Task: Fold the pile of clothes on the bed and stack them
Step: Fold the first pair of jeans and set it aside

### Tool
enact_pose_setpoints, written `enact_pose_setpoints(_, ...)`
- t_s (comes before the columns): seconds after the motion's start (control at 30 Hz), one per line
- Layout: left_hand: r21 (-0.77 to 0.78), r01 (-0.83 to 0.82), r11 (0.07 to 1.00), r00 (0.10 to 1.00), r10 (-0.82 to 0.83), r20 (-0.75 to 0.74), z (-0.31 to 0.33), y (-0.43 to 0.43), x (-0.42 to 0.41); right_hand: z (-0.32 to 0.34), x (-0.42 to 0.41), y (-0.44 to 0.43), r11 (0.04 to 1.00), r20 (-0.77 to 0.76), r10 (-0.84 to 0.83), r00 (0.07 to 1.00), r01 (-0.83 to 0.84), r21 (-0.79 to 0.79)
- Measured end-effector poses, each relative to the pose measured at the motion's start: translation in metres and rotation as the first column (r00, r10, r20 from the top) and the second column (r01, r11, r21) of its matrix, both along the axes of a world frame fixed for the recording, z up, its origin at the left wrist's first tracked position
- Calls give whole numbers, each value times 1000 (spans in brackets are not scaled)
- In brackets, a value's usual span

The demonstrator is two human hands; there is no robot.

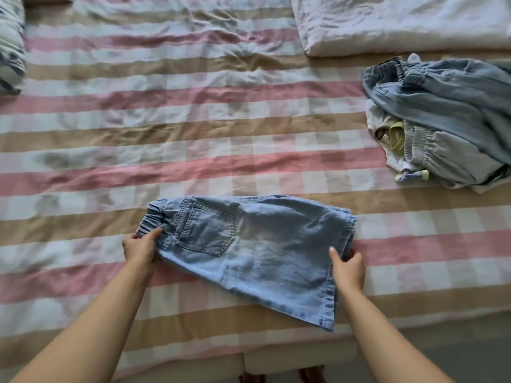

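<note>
Right edge cuts pile of clothes (442, 120) — I can't sort lower garments. Left edge clips pillow (11, 42). Fingers of left hand (139, 248), right hand (347, 268) partly under jeans (249, 244).

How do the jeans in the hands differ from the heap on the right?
The jeans lie flat, folded, back pocket up; the heap is crumpled. The jeans are one garment; the heap holds several. The left hand and right hand grip the jeans; nothing touches the heap. Both show light-blue denim.
</note>
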State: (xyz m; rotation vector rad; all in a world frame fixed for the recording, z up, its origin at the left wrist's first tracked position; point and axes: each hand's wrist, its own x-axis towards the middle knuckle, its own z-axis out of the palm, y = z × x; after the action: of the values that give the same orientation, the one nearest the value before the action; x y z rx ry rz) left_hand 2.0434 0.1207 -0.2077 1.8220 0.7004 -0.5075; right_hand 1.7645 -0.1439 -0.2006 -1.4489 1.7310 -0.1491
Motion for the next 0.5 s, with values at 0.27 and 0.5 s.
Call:
enact_pose_setpoints(0.27, -287, -70, 955, 988, 25, -155, -1, 8, -8, 3, 9, -27, 997, -18, 68, 998, -68, -20)
enact_pose_setpoints(0.5, -297, 79, 952, 993, -101, -61, 5, -4, -74, 24, 38, -112, 927, -83, 221, 972, -236, -291)
